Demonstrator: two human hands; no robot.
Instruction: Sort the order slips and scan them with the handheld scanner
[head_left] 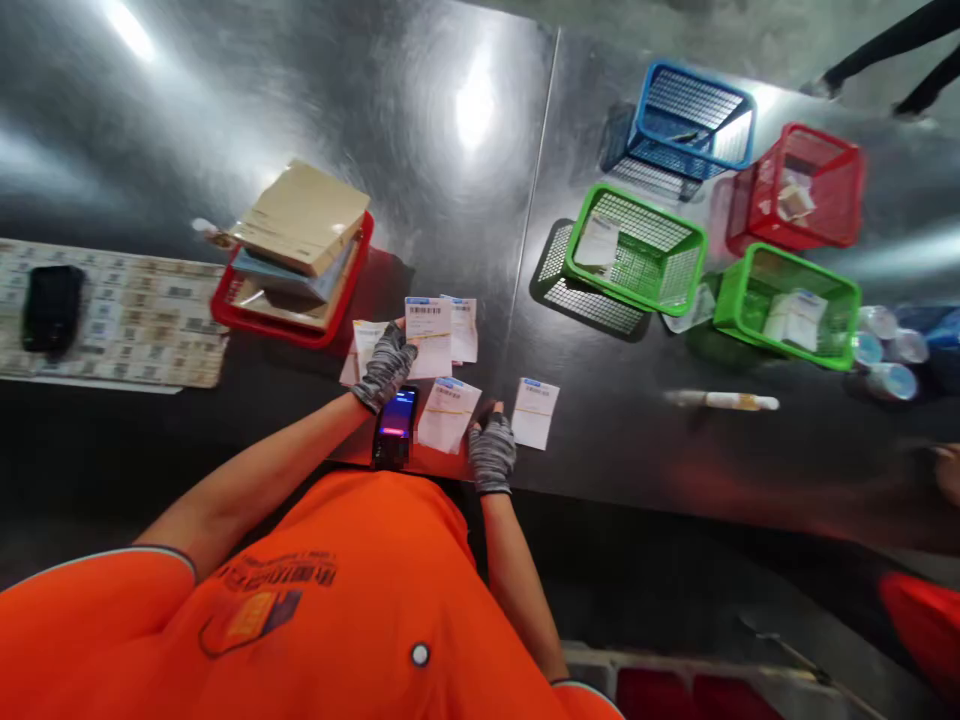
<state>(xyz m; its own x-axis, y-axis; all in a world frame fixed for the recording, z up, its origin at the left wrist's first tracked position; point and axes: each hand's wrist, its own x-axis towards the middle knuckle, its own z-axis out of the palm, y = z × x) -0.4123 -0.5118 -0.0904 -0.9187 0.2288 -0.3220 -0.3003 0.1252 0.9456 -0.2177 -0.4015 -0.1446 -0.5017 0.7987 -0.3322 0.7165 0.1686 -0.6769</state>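
Observation:
Both hands wear grey fingerless gloves. My left hand (pixel 388 368) grips the edge of a white labelled packet (pixel 429 345) with a barcode and a thin yellowish band across it. Another white packet lies partly under it, and more stick out on the left side of that hand. Just below sits a handheld scanner (pixel 395 425) with a lit screen. My right hand (pixel 493 452) rests at the table edge, thumb and forefinger apart, with nothing visible in it. It lies between a banded packet (pixel 448 415) and a separate packet (pixel 535 413).
A red basket (pixel 330 338) stacked with cardboard boxes stands left, beside a label-covered board (pixel 150 310) bearing a black device (pixel 52 308). Green baskets (pixel 636 290), a blue basket (pixel 694 120) and a red basket (pixel 817 185) stand right, near a white marker (pixel 741 401). Another person's hand shows far right.

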